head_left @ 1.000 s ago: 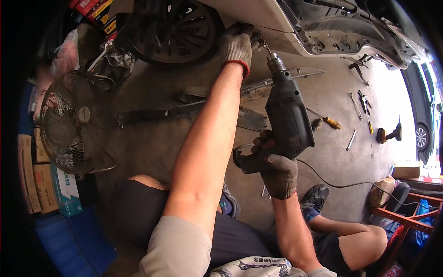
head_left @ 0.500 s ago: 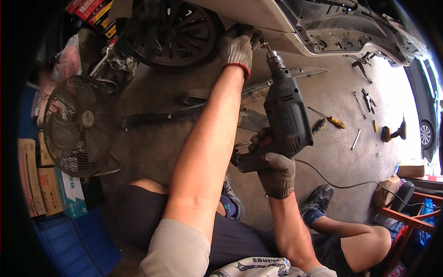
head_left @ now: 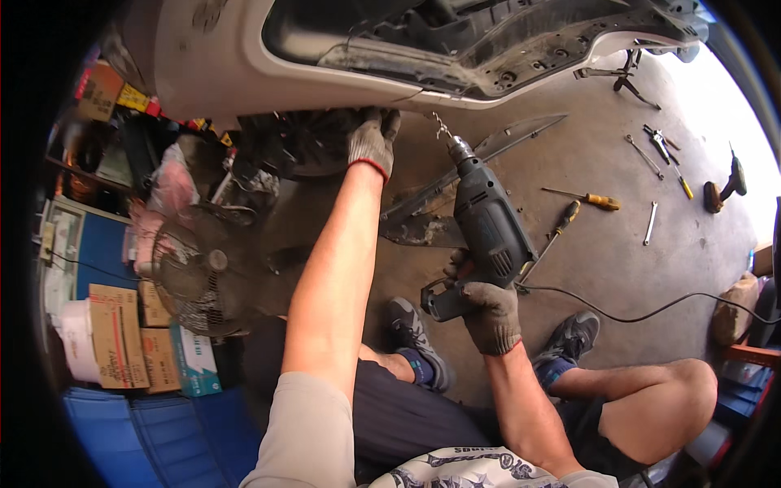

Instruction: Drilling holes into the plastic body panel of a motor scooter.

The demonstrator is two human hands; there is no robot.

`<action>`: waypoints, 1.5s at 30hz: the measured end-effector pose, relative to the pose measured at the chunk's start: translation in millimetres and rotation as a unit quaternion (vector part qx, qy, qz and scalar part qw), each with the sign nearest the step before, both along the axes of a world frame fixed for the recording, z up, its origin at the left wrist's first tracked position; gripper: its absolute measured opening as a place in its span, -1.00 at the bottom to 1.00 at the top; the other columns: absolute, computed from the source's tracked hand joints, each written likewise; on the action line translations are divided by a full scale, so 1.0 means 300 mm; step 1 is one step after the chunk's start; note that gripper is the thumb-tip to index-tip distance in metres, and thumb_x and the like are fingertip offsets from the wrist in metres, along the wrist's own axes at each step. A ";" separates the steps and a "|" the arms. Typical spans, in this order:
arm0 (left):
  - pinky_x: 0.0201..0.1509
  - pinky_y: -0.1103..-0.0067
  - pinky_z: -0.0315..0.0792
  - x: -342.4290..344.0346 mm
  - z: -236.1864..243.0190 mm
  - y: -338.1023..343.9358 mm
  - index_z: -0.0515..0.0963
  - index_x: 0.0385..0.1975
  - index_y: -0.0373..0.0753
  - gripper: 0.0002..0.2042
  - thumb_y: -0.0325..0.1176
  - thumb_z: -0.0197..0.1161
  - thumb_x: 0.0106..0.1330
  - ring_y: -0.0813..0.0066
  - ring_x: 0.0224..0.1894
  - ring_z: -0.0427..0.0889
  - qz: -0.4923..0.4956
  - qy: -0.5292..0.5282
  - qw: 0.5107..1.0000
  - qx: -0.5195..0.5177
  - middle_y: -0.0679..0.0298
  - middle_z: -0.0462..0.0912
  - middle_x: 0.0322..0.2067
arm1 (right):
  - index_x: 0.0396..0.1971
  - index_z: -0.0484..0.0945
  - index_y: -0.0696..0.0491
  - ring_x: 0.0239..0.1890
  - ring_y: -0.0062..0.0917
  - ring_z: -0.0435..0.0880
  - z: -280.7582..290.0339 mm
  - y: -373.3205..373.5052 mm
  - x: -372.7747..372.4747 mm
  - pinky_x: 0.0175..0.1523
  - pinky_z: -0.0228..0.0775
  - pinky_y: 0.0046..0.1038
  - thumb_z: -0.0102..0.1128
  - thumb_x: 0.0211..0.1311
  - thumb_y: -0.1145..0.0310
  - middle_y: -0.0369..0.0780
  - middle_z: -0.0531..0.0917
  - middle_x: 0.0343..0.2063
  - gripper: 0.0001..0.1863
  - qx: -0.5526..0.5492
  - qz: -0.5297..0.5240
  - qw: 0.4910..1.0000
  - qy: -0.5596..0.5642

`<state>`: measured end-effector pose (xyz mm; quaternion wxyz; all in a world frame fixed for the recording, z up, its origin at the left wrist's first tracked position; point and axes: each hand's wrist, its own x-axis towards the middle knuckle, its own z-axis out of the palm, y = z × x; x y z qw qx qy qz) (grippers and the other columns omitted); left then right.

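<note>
A grey corded power drill (head_left: 492,220) points up and away from me, and my right hand (head_left: 494,315), in a grey knit glove, is closed round its grip. Its silver spiral drill bit (head_left: 442,128) stands just below the lower edge of a white car body panel (head_left: 358,91); I cannot tell whether the tip touches. Left of the bit, my gloved left hand (head_left: 374,148) reaches up to that edge in front of the dark wheel (head_left: 305,146). Its fingers are stretched up with a gap between them. The fingertips are lost in shadow, and nothing shows in its grasp.
Beyond the drill lie a long trim strip (head_left: 521,134), two screwdrivers (head_left: 602,201), wrenches (head_left: 650,224), pliers (head_left: 661,145) and a cordless drill (head_left: 724,187). A black cord (head_left: 626,325) crosses the floor. At left stand a fan (head_left: 207,268) and cardboard boxes (head_left: 118,337).
The view has shifted, showing more of the car body. The drill bit has come away from beside my left hand, and the gap between them is wider. My right hand still holds the drill.
</note>
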<state>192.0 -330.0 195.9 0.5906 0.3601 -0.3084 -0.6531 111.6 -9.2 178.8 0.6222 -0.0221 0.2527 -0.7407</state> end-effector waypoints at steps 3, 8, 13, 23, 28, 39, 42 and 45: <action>-0.03 0.43 0.60 -0.056 0.017 0.015 0.49 0.01 -0.10 -0.81 -0.33 0.12 0.46 0.37 -0.03 0.62 0.018 -0.022 0.999 0.044 0.33 0.61 -0.08 | 0.05 0.46 0.21 -0.11 -0.31 0.66 -0.012 0.023 -0.069 0.00 0.55 -0.32 0.22 -0.24 0.58 -0.12 0.65 -0.14 -0.36 -0.006 -0.018 1.000 -0.010; -0.13 0.44 0.64 -0.035 0.059 0.001 0.46 0.02 -0.23 -0.76 -0.28 -0.08 0.55 0.24 -0.04 0.66 0.052 -0.081 0.994 0.058 0.21 0.61 -0.08 | 0.00 0.50 0.22 -0.13 -0.36 0.66 0.027 0.025 -0.128 -0.06 0.55 -0.38 0.11 -0.21 0.64 -0.14 0.65 -0.18 -0.42 -0.031 -0.045 0.995 -0.084; 0.06 0.36 0.66 -0.115 0.098 0.063 0.36 0.12 -0.33 -0.74 -0.44 -0.12 0.53 0.10 0.02 0.59 0.089 -0.105 0.988 0.067 0.08 0.49 0.03 | 0.00 0.50 0.22 -0.13 -0.35 0.67 -0.003 0.005 -0.188 -0.08 0.56 -0.40 0.11 -0.20 0.65 -0.14 0.66 -0.16 -0.42 -0.041 -0.071 0.987 -0.141; 0.03 0.40 0.63 -0.074 0.053 0.061 0.44 0.08 -0.20 -0.76 -0.49 0.05 0.46 0.30 -0.04 0.62 0.093 -0.118 0.989 0.014 0.20 0.57 -0.06 | 0.02 0.49 0.21 -0.13 -0.33 0.66 0.005 -0.004 -0.203 -0.02 0.54 -0.35 0.07 -0.24 0.64 -0.13 0.65 -0.15 -0.39 -0.038 -0.088 0.988 -0.119; -0.05 0.44 0.63 0.007 -0.042 0.008 0.46 0.08 -0.16 -0.72 -0.46 0.18 0.40 0.32 -0.06 0.66 0.030 -0.089 0.995 -0.022 0.24 0.61 -0.05 | 0.11 0.41 0.21 -0.10 -0.32 0.65 -0.016 -0.060 -0.126 0.02 0.55 -0.29 0.15 -0.18 0.60 -0.12 0.62 -0.10 -0.34 -0.034 -0.103 0.990 -0.085; -0.17 0.57 0.59 -0.014 -0.080 -0.013 0.46 0.11 -0.06 -0.63 -0.27 0.32 0.34 0.42 -0.09 0.64 -0.039 -0.103 0.986 -0.126 0.35 0.59 -0.02 | 0.16 0.37 0.17 -0.07 -0.35 0.60 -0.052 -0.136 0.102 0.09 0.48 -0.29 0.21 -0.22 0.56 -0.15 0.59 -0.09 -0.27 -0.021 -0.217 0.975 -0.052; 0.09 0.44 0.62 -0.052 -0.075 0.015 0.46 0.12 -0.16 -0.65 -0.33 0.28 0.36 0.41 0.03 0.58 -0.029 -0.017 0.989 -0.141 0.30 0.54 0.05 | 0.14 0.38 0.18 -0.07 -0.35 0.60 -0.073 -0.133 0.143 0.09 0.47 -0.29 0.22 -0.22 0.55 -0.16 0.58 -0.10 -0.28 -0.020 -0.227 0.973 -0.043; 0.08 0.42 0.63 -0.038 -0.061 -0.014 0.46 0.11 -0.16 -0.66 -0.34 0.27 0.37 0.38 0.03 0.58 -0.008 -0.003 0.988 -0.157 0.29 0.52 0.07 | 0.12 0.40 0.19 -0.07 -0.35 0.60 -0.085 -0.133 0.193 0.10 0.47 -0.28 0.23 -0.22 0.55 -0.16 0.58 -0.10 -0.30 -0.003 -0.198 0.980 -0.027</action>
